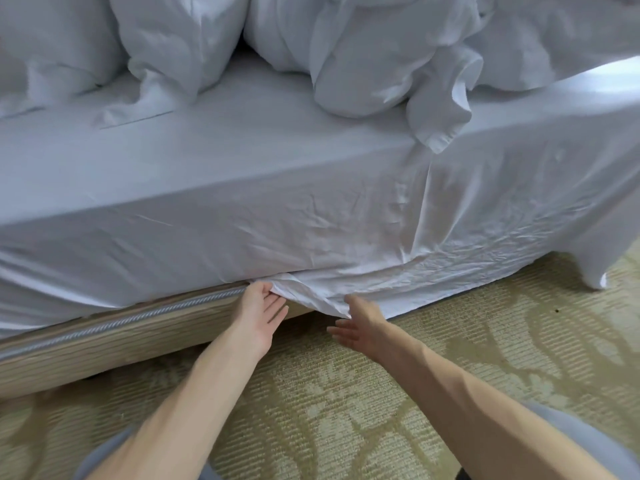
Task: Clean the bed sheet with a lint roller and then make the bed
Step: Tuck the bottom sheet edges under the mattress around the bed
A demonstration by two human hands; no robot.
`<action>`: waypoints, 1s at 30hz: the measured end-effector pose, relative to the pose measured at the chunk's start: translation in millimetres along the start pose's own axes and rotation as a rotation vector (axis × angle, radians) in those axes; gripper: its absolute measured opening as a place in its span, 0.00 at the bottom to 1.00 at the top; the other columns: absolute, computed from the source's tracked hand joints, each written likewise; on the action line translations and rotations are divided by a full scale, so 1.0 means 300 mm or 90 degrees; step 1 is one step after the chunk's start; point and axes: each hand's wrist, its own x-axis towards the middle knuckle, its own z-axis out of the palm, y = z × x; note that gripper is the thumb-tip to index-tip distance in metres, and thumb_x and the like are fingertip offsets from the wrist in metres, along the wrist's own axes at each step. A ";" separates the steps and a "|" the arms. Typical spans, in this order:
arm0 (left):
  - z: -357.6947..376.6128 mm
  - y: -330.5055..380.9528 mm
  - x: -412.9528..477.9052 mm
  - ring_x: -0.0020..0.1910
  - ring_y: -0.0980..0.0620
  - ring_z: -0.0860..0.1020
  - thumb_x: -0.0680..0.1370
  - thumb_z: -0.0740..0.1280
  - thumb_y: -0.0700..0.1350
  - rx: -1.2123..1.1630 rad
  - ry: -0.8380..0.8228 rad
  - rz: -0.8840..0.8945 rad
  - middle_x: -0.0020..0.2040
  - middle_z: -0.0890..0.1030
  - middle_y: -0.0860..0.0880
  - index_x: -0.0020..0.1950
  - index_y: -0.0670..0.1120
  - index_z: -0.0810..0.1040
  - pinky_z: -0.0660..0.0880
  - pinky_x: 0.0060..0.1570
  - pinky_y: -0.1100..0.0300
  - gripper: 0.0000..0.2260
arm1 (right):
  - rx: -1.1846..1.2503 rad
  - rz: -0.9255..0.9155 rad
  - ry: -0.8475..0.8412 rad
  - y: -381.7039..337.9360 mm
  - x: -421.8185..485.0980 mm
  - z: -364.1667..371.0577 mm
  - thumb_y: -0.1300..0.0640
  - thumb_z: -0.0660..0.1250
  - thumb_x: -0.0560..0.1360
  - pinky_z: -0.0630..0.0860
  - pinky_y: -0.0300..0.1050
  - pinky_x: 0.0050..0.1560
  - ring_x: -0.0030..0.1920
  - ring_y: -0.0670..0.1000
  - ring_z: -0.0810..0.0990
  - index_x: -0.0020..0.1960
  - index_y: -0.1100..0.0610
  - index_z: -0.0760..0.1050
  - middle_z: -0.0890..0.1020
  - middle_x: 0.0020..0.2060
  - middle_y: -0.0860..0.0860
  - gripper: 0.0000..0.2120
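White bed sheet (311, 209) drapes over the bed's near side edge, loose fold at bottom edge; left hand (262, 308) flat, fingers straight against the fold; right hand (360, 329) spread, touching it

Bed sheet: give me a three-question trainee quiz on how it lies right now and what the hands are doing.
1. True or false: the left hand grips a lint roller.
2. Choose: the bed sheet hangs untucked above the carpet A) left of both hands, B) right of both hands, C) nowhere.
3. Fill in: the right hand has its fingers ____ (straight or curled).
Key: 1 false; 2 B; 3 straight.
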 end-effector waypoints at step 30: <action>0.024 0.013 -0.079 0.70 0.41 0.72 0.80 0.66 0.50 -0.362 -0.159 -0.060 0.67 0.73 0.35 0.75 0.32 0.64 0.68 0.74 0.47 0.31 | 0.229 -0.097 0.079 -0.088 -0.081 0.097 0.62 0.70 0.78 0.79 0.37 0.42 0.50 0.47 0.85 0.55 0.58 0.82 0.87 0.48 0.50 0.06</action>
